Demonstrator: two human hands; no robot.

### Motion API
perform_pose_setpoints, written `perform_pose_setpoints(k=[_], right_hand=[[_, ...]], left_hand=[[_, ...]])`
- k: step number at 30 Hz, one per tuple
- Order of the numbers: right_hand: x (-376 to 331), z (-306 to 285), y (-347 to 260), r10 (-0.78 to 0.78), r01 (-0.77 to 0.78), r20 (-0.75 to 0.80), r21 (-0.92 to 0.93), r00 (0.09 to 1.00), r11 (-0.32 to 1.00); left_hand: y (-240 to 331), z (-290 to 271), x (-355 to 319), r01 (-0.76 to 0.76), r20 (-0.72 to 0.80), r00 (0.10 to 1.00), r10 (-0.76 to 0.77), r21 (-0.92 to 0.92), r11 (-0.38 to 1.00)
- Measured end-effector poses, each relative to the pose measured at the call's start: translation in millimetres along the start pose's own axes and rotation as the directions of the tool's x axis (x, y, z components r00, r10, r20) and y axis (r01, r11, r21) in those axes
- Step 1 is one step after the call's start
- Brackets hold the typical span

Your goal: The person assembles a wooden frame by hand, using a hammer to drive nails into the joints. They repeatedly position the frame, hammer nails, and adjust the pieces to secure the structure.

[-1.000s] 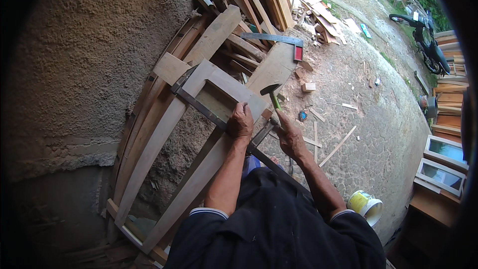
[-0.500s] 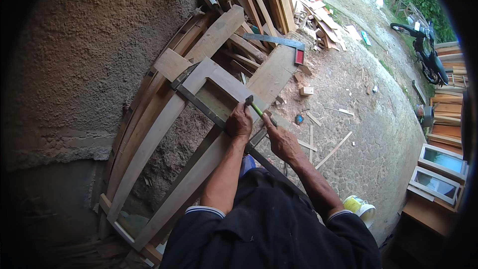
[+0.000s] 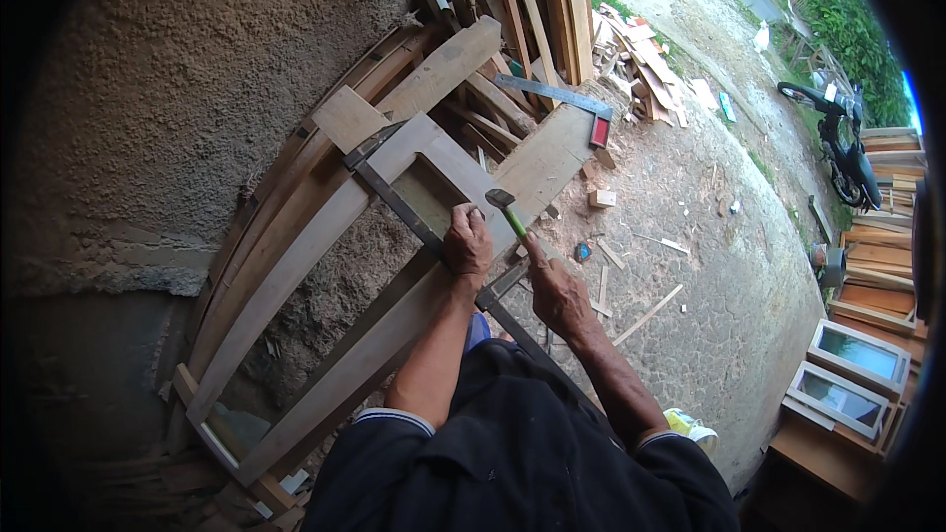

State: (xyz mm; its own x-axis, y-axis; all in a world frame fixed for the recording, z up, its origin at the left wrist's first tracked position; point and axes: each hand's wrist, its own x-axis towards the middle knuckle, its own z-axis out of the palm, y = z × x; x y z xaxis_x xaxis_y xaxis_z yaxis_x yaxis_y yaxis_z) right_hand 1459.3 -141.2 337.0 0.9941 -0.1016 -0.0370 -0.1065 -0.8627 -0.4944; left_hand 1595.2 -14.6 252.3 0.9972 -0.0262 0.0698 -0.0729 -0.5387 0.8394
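wooden frame (image 3: pixel 325 246) leans on rough wall (image 3: pixel 177 89), lower end cut off by dark rim | left hand (image 3: pixel 467 244) grip closed on frame's crosspiece | right hand (image 3: pixel 555 288) clamped round hammer (image 3: pixel 506 210), handle mostly hidden in fist | struck spot unclear

ground (image 3: pixel 729 315): cracked dirt/stone | on it: wood offcuts (image 3: pixel 645 44), loose sticks (image 3: pixel 645 315), small wood block (image 3: pixel 601 198), wooden frame (image 3: pixel 325 266) standing, leaning on rough wall (image 3: pixel 197 89)
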Motion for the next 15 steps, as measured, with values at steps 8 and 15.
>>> perform_pose_setpoints(k=[8,15], right_hand=[[1.9,8.6,5.5,-0.047,0.052,-0.074,0.075,0.996,0.996],[-0.4,21.0,19.0,0.044,-0.046,0.026,0.061,0.999,0.997]], left_hand=[[-3.4,0.5,-2.2,-0.023,-0.066,0.998,0.019,-0.059,0.998],[-2.1,0.6,3.5,-0.020,-0.065,0.998,0.017,-0.047,0.999]])
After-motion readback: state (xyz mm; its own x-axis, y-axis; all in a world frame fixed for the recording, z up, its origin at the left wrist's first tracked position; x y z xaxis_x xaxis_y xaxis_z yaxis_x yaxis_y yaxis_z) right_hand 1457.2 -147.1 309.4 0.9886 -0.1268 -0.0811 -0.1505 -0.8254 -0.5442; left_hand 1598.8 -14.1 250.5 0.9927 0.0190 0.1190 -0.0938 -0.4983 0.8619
